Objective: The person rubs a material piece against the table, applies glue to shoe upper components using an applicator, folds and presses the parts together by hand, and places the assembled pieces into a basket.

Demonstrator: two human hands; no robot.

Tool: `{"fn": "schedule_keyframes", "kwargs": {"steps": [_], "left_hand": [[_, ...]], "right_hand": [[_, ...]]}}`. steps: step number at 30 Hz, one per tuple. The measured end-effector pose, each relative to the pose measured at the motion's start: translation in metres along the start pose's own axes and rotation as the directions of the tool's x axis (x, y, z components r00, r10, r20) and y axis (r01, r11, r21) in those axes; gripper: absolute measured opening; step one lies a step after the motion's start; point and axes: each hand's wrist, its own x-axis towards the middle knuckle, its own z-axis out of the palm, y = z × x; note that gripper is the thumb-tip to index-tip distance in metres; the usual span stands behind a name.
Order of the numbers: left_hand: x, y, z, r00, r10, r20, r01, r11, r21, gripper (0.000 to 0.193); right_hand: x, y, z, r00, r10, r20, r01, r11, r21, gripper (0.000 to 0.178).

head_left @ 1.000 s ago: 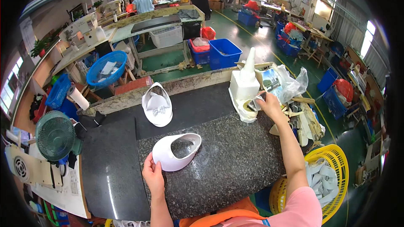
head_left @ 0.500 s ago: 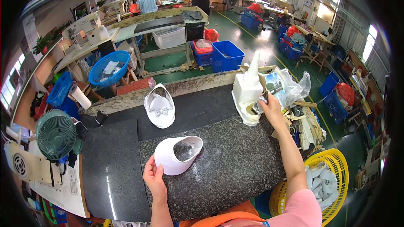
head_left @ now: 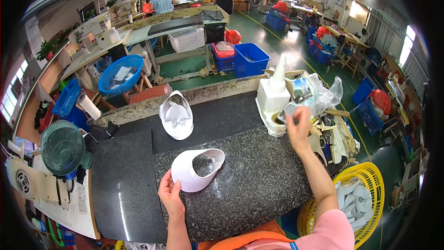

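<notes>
My left hand grips the near left edge of a white shoe upper, thumb on top. The upper rests on a dark speckled stone slab, its oval opening facing up. Behind it lies a second white shoe upper with a sparkling ornament inside. My right hand hovers over the clutter at the slab's far right corner, fingers curled together; what they hold is too small to make out. Beside that hand stands a white bottle with a tall pointed nozzle, and a small stained cup at its foot.
Scraps and a clear plastic bag crowd the right side. A yellow basket of white strips stands low right. A green fan is at left. A raised, worn board edges the bench's back. Two people are farther off.
My right hand has drawn back from the cup toward the right, fingers raised. My left hand and the shoe upper stay in place.
</notes>
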Motion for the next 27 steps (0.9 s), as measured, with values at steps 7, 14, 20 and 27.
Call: {"fn": "schedule_keyframes", "kwargs": {"steps": [7, 14, 20, 27], "left_hand": [[0.001, 0.021, -0.007, 0.992, -0.055, -0.114, 0.032, 0.98, -0.198, 0.043], [-0.021, 0.116, -0.127, 0.856, 0.337, -0.392, -0.33, 0.94, 0.085, 0.054], [-0.084, 0.197, -0.257, 0.498, 0.39, -0.774, -0.193, 0.921, 0.339, 0.052], [-0.184, 0.202, -0.373, 0.065, 0.459, -0.886, 0.089, 0.882, 0.463, 0.045]], "right_hand": [[-0.165, -0.144, -0.024, 0.073, -0.743, 0.665, 0.203, 0.664, 0.72, 0.014], [-0.207, -0.123, -0.023, 0.369, -0.653, 0.661, -0.121, 0.672, 0.731, 0.03], [-0.196, -0.128, -0.023, 0.411, -0.679, 0.608, -0.179, 0.594, 0.784, 0.039], [-0.198, -0.124, -0.026, 0.369, -0.713, 0.597, -0.157, 0.585, 0.796, 0.037]]}}
